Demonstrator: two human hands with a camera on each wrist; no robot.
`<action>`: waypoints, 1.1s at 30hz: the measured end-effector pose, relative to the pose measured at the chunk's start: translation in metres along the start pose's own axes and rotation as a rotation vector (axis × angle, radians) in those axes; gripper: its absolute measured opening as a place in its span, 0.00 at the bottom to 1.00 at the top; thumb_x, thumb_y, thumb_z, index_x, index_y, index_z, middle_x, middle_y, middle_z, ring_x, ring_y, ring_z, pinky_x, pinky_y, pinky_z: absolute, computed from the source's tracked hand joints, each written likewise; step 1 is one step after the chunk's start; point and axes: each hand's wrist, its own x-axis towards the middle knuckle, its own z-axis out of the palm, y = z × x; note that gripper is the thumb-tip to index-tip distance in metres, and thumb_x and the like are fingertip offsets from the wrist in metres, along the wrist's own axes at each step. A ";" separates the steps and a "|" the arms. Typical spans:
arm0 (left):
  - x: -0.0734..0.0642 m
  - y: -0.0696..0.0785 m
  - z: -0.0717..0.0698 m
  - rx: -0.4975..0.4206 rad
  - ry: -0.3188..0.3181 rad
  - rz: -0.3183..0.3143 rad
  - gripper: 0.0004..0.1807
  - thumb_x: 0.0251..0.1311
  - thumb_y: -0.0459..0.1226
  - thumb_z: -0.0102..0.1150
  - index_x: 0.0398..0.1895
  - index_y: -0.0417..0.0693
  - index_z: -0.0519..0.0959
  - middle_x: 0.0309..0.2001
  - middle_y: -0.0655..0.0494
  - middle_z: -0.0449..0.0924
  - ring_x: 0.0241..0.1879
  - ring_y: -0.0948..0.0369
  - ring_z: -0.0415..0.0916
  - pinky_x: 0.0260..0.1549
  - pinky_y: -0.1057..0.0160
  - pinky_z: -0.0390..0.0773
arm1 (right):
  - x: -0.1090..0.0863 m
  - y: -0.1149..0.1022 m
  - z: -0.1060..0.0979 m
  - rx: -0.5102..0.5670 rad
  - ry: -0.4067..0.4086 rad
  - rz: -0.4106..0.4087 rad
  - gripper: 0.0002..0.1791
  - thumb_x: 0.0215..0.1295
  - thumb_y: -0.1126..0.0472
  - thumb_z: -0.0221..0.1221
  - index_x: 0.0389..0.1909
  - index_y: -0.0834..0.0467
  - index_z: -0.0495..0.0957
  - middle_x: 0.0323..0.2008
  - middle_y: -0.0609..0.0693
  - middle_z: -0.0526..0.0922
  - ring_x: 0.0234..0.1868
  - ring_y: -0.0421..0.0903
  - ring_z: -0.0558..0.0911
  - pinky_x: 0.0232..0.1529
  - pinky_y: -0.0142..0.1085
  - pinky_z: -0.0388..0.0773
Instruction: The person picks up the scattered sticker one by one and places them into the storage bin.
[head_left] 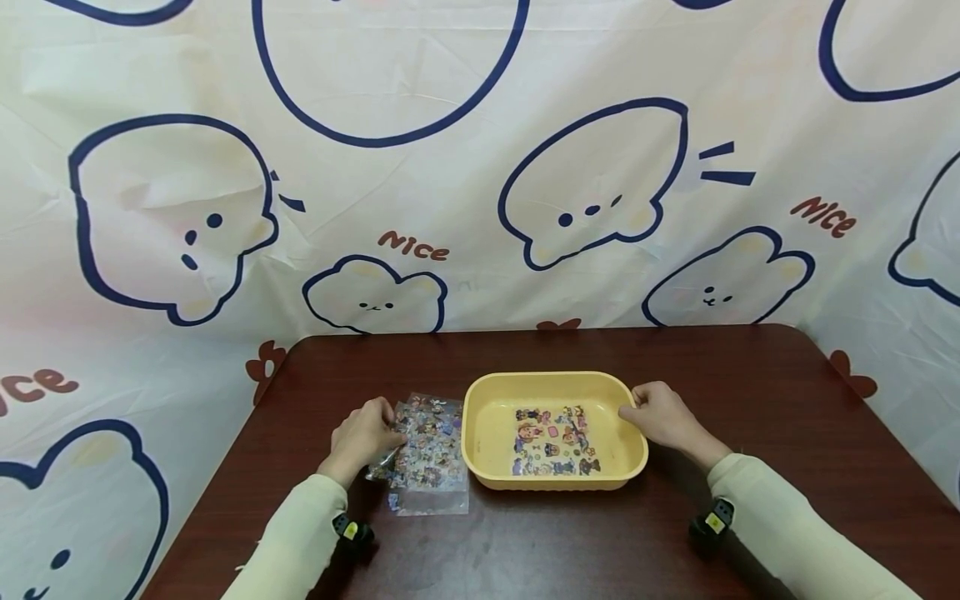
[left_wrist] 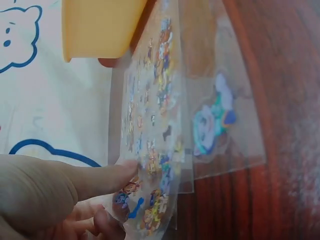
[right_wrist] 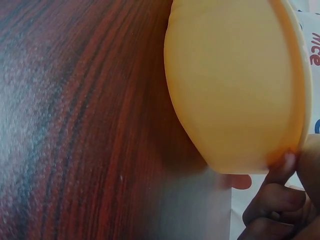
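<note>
My left hand (head_left: 365, 437) pinches the left edge of clear sticker sheets (head_left: 429, 446) printed with small colourful cartoon figures. In the left wrist view the thumb lies on the face of the sheets (left_wrist: 150, 125), with curled fingers behind. Another clear piece with a larger figure (left_wrist: 212, 120) shows beside them. On the right, my right hand (head_left: 667, 417) grips the rim of a yellow plastic tray (head_left: 487, 417) between thumb and fingers. Inside the tray lies a sticker sheet (head_left: 555, 442) with cartoon characters. The right wrist view shows the tray's outer wall (right_wrist: 235, 90) and the fingers at its rim.
Both hands work over a dark reddish-brown wooden table (head_left: 570, 542) with rounded far corners. A pale cloth (head_left: 465, 200) with blue cartoon outlines hangs behind and at the sides. A dark wrist device (head_left: 352, 530) is strapped at each sleeve.
</note>
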 end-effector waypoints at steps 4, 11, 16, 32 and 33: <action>0.000 -0.001 -0.002 -0.017 -0.020 0.014 0.10 0.59 0.41 0.71 0.30 0.50 0.78 0.31 0.55 0.82 0.27 0.59 0.74 0.27 0.58 0.67 | 0.000 0.001 0.000 -0.002 0.006 -0.004 0.19 0.62 0.64 0.57 0.16 0.55 0.62 0.14 0.44 0.62 0.16 0.39 0.69 0.19 0.31 0.65; 0.002 -0.005 -0.006 -0.072 -0.058 0.043 0.07 0.66 0.41 0.64 0.35 0.49 0.87 0.33 0.55 0.86 0.28 0.60 0.75 0.31 0.54 0.69 | 0.000 0.002 0.001 -0.008 0.011 -0.022 0.19 0.62 0.64 0.58 0.16 0.55 0.62 0.14 0.43 0.62 0.16 0.39 0.70 0.19 0.31 0.65; 0.002 -0.006 -0.009 -0.132 -0.086 0.054 0.09 0.69 0.39 0.61 0.41 0.45 0.87 0.38 0.51 0.86 0.27 0.59 0.73 0.29 0.58 0.68 | 0.000 0.002 0.001 -0.005 0.004 -0.015 0.19 0.63 0.64 0.58 0.16 0.55 0.62 0.14 0.44 0.62 0.16 0.39 0.70 0.19 0.31 0.65; -0.002 -0.009 -0.025 -0.304 -0.103 0.165 0.19 0.70 0.31 0.57 0.17 0.44 0.71 0.21 0.57 0.65 0.20 0.62 0.59 0.23 0.62 0.64 | 0.001 0.001 0.001 -0.004 0.000 0.004 0.18 0.62 0.64 0.57 0.16 0.55 0.62 0.14 0.44 0.63 0.16 0.40 0.70 0.19 0.31 0.65; -0.003 -0.009 -0.026 -0.303 -0.101 0.168 0.19 0.70 0.31 0.57 0.17 0.45 0.71 0.21 0.57 0.65 0.20 0.62 0.59 0.23 0.62 0.64 | 0.000 0.001 0.001 -0.003 -0.001 0.003 0.18 0.62 0.64 0.57 0.16 0.55 0.62 0.14 0.44 0.63 0.16 0.40 0.70 0.19 0.31 0.65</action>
